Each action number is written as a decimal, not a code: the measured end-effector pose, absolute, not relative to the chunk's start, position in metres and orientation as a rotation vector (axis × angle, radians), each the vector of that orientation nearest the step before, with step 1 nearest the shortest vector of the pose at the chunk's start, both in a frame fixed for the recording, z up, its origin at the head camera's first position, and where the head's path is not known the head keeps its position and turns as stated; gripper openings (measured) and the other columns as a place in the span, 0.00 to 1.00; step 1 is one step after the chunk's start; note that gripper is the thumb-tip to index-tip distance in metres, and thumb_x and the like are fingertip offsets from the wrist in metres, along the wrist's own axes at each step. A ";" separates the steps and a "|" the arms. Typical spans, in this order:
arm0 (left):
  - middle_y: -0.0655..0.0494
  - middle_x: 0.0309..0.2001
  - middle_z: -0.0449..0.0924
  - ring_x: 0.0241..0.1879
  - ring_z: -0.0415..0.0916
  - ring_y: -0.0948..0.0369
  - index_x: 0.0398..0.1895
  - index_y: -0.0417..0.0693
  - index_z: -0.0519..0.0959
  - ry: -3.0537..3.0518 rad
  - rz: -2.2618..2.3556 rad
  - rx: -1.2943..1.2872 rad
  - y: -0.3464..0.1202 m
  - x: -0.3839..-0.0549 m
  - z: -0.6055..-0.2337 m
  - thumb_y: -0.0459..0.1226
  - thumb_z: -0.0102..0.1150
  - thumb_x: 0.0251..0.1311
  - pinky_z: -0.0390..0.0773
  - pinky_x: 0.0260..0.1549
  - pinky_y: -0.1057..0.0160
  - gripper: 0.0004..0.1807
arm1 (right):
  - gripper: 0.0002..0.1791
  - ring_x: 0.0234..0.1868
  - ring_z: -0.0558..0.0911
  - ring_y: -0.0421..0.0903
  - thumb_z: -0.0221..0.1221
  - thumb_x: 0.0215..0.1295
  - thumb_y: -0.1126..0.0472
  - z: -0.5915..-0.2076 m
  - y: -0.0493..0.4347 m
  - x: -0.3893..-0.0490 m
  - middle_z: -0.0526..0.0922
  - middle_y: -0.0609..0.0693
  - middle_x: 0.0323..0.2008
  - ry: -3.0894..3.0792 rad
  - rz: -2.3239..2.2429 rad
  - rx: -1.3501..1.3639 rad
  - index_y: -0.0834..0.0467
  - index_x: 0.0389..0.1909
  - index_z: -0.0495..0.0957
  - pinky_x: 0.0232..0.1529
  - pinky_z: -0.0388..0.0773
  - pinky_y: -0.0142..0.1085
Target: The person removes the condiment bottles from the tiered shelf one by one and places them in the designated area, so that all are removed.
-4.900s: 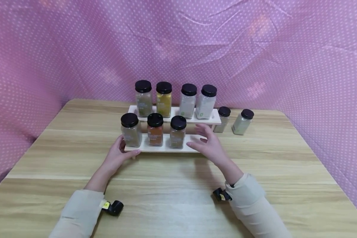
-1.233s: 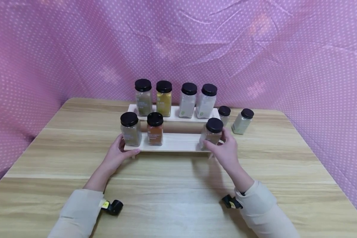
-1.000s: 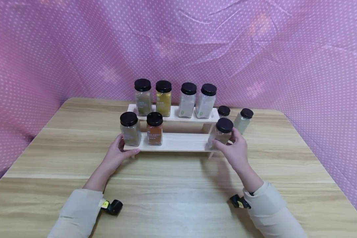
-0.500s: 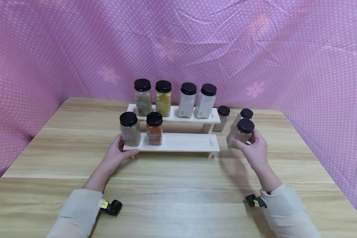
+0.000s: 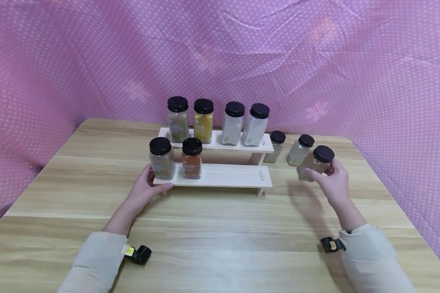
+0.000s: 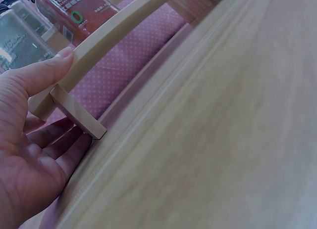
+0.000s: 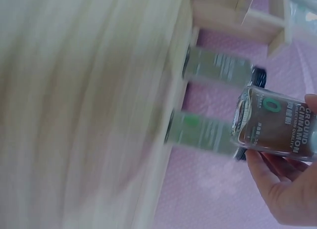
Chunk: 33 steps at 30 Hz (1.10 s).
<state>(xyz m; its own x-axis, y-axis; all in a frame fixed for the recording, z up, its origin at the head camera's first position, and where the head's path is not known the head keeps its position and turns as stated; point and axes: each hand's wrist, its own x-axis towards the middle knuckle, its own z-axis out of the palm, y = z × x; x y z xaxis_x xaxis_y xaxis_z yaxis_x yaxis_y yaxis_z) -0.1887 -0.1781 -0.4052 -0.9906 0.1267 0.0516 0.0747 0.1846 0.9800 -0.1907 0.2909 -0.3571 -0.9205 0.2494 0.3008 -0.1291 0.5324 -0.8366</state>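
Observation:
My right hand (image 5: 335, 181) grips a square spice jar (image 5: 313, 167) with a black lid, tilted above the table right of the rack. In the right wrist view its label reads ground cinnamon, over brown powder. My left hand (image 5: 143, 189) holds the left end of the two-tier wooden spice rack (image 5: 227, 176). The left wrist view shows its thumb (image 6: 49, 70) on the shelf edge and its fingers around the leg (image 6: 79, 114). On the lower tier stand a grey-brown jar (image 5: 163, 166) and a red pepper jar (image 5: 192, 166).
Several jars line the upper tier, among them a yellow one (image 5: 203, 126) and a white one (image 5: 254, 130). Two more jars, one greyish (image 5: 273, 152) and one pale green (image 5: 298, 154), stand on the table (image 5: 220, 240) right of the rack. A pink dotted cloth (image 5: 220, 53) hangs behind.
The right hand took the cinnamon jar from the lower tier and carried it right, past the rack's end. The left hand stays on the rack's left end.

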 end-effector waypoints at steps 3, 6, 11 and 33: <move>0.42 0.61 0.54 0.58 0.53 0.53 0.64 0.43 0.45 2.380 1.974 0.211 -0.178 -0.188 -0.405 0.37 0.64 0.45 0.66 0.47 0.61 0.47 | 0.30 0.43 0.73 0.40 0.65 0.45 0.57 -0.385 0.325 -0.214 0.75 0.52 0.44 -2.373 1.365 -0.085 0.54 0.52 0.68 0.39 0.69 0.26; 0.42 0.61 0.54 0.58 0.53 0.53 0.65 0.43 0.45 2.377 1.980 0.219 -0.178 -0.187 -0.404 0.36 0.64 0.45 0.64 0.49 0.61 0.46 | 0.31 0.43 0.73 0.41 0.66 0.44 0.55 -0.415 0.362 -0.241 0.75 0.50 0.45 -2.357 1.375 -0.066 0.49 0.52 0.68 0.38 0.70 0.26; 0.43 0.61 0.53 0.58 0.53 0.54 0.64 0.43 0.46 2.384 1.975 0.208 -0.178 -0.187 -0.404 0.36 0.64 0.45 0.62 0.50 0.58 0.46 | 0.30 0.40 0.74 0.41 0.66 0.44 0.54 -0.428 0.382 -0.258 0.76 0.49 0.42 -2.350 1.312 -0.060 0.47 0.52 0.69 0.33 0.70 0.24; 0.41 0.60 0.54 0.59 0.51 0.53 0.64 0.43 0.46 2.372 1.995 0.191 -0.178 -0.188 -0.405 0.36 0.65 0.44 0.53 0.56 0.56 0.47 | 0.32 0.43 0.70 0.43 0.58 0.53 0.56 -0.351 0.342 -0.235 0.68 0.62 0.49 -2.573 1.332 -0.246 0.67 0.56 0.59 0.47 0.67 0.41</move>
<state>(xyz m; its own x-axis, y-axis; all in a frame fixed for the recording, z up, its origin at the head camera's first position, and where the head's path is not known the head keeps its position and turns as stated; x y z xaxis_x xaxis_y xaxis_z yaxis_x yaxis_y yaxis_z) -0.1876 -0.1777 -0.4046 -0.9918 0.1171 0.0511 0.0705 0.1675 0.9833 -0.2353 0.3421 -0.3513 -0.9586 0.2540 0.1286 0.0415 0.5717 -0.8194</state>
